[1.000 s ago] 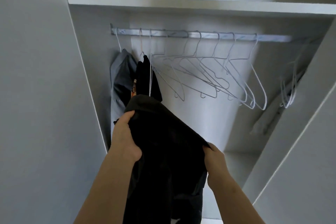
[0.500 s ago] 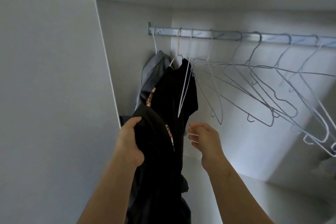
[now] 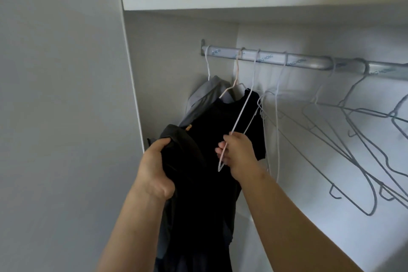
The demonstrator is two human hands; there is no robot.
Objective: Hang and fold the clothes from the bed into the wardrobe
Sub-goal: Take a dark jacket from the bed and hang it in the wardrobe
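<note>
L hand: fingers clamped on bunched dark garment, near left. R hand: fingers curled round white wire hanger, hook on wardrobe rail.

Carrier: a silver metal hanging rail, fixed at its left end to the wardrobe's side wall and running beneath a white board shelf.

Hooked on the rail, from the left:
- a white wire hanger bearing a grey garment;
- a pale pink wire hanger bearing a black short-sleeved garment;
- a bare white wire hanger, swung out of plumb;
- a second bare white hanger;
- a crowded row of bare grey wire hangers, tilted and overlapping.
</note>
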